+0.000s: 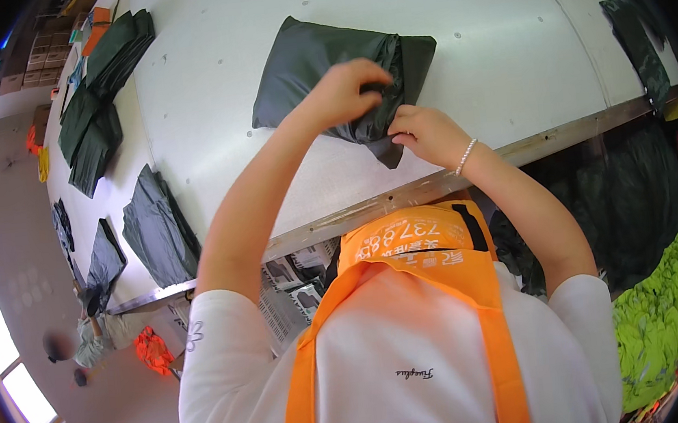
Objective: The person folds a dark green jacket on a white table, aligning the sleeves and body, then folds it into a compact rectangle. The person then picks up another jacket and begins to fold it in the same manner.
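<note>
A dark green packet of folded, slightly shiny fabric (304, 60) lies on the white table in front of me. Gathered, crumpled cloth runs along its right side, and a pointed flap hangs toward the table's near edge. My left hand (350, 92) is over this gathered part with its fingers curled, a little blurred, and I cannot make out what is in them. At the near right corner, my right hand (425, 132) pinches the edge of the fabric between thumb and fingers. A beaded bracelet circles my right wrist.
Stacks of folded dark green fabric (91, 137) and grey-green pieces (159, 229) lie along the table's left side. Dark strips (638, 52) sit at the far right. A wooden edge (545, 143) borders the table. Bright yellow-green fabric (659, 319) is heaped below right; another person (94, 341) is at left.
</note>
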Available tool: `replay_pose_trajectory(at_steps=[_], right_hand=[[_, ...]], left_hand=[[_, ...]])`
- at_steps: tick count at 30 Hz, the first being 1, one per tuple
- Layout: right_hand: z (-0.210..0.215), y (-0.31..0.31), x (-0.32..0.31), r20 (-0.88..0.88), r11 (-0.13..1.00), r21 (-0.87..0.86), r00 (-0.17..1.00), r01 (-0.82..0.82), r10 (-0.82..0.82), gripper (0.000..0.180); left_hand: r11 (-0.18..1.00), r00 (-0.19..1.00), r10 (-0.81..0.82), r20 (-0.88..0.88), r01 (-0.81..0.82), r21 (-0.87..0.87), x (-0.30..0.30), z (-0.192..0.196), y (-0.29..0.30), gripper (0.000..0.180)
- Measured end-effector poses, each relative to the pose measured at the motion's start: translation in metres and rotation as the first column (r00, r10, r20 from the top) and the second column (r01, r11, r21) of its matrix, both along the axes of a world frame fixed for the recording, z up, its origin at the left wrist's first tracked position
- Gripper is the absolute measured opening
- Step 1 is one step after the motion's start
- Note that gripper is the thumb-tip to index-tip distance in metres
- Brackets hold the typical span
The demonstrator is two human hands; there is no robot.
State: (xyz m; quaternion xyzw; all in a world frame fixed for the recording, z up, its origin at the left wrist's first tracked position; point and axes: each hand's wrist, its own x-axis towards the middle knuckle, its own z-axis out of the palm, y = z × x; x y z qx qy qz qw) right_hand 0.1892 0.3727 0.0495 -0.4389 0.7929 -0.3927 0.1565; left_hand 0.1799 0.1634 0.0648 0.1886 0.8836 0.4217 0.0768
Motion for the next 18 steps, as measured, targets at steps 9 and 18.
replay_pose_trajectory(at_steps=[9,18], right_hand=[[-0.011,0.009,0.008,0.012,0.985,0.11,0.991,-0.131,0.131,0.005],[0.007,0.018,0.032,-0.132,0.953,0.257,0.982,0.163,-0.132,0.01]], left_hand=[[0.81,0.972,-0.103,-0.212,-0.041,-0.585,0.033,-0.06,0.052,0.044],[0.944,0.904,0.279,-0.325,-0.32,-0.08,0.085,-0.027,0.04,0.043]])
